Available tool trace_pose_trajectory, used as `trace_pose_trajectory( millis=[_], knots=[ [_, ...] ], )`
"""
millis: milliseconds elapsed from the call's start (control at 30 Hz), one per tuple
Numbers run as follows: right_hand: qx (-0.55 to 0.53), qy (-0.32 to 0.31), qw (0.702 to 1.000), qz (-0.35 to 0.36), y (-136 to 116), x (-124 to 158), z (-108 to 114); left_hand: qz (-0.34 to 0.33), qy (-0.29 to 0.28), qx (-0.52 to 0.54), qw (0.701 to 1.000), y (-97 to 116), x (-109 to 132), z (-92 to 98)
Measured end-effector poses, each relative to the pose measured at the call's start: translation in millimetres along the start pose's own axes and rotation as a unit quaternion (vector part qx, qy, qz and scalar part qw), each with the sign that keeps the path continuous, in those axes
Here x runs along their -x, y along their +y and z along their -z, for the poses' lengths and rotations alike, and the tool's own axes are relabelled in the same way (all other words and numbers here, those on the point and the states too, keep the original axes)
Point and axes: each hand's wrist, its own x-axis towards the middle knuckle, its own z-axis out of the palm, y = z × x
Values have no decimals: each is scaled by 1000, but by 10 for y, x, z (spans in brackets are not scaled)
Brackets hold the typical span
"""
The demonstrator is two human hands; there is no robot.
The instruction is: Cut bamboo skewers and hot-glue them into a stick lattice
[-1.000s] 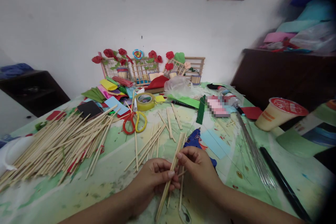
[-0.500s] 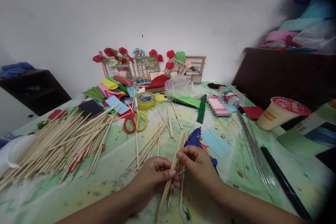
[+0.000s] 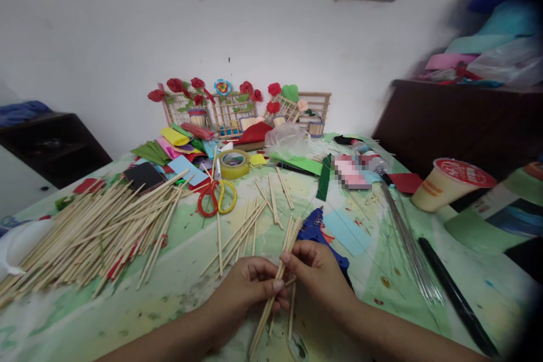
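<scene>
Several thin wooden sticks (image 3: 267, 314) run slantwise between my hands, over the tablecloth. My left hand (image 3: 251, 288) grips them around their middle, its thumb lying on top. Higher up the bundle, my right hand (image 3: 311, 268) pinches the sticks between thumb and fingers. A short stick piece crosses beneath, partly hidden by the fingers. Just behind my right hand lies a blue glue gun (image 3: 314, 225), partly covered by it. More loose sticks (image 3: 241, 235) are spread on the cloth ahead of my left hand.
A big pile of sticks (image 3: 85, 237) covers the left side. Scissors (image 3: 217, 198) and a tape roll (image 3: 235, 164) lie mid-table. At right are metal wires (image 3: 409, 254), a black rod (image 3: 456, 294) and a cup (image 3: 449, 184). Stick frames with paper flowers (image 3: 233, 107) lean on the wall.
My right hand has closed in on the sticks and now pinches them slightly lower. The sticks have drawn closer together at the top. The view has shifted slightly.
</scene>
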Motion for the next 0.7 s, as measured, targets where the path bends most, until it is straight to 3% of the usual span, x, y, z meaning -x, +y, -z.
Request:
trace_pose_trajectory(
  millis=[333,533,700],
  knots=[
    [52,1,998,22,-61,22,35,-100,-5,-170,980,6,-49,110],
    [38,-15,999,15,-42,17,52,-95,-11,-179,979,-5,-33,114],
    [-12,-133,990,-44,-3,2,43,-59,34,-137,988,55,-62,142]
  ],
)
